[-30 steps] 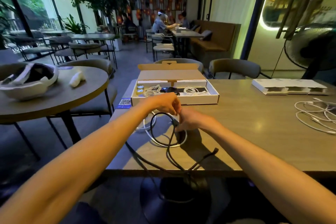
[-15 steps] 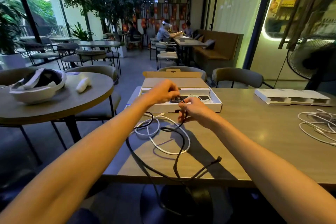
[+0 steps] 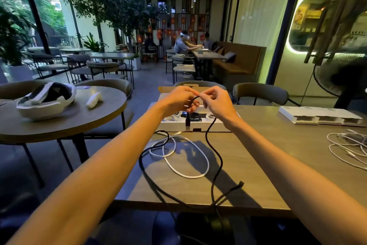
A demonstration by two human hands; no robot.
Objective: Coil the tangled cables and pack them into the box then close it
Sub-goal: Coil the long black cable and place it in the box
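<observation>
Hanging from both hands, the thin black cable (image 3: 213, 145) is pinched near one end above the open white cardboard box (image 3: 198, 126). Its short arc bridges the two grips, and a black plug end (image 3: 187, 122) dangles straight down below the left hand (image 3: 176, 101). The left hand's fingers are closed on the cable just beside that plug. The right hand (image 3: 217, 102) is clamped on it a little farther along, fingertips nearly touching the left's. From the right grip the cable's long run drops downward and toward the person, snakes across the grey-brown table (image 3: 278, 155), and spills over the near edge, with its other plug (image 3: 240, 183) lying near that edge. So the slack lies below and behind the right hand, which looks best placed to feed length while the left gathers loops. A loose white cable (image 3: 188, 157) lies on the table under the black one, the two crossing at the left. More white cables (image 3: 347, 145) sit well apart to the right, beside a flat white tray (image 3: 319, 115).
</observation>
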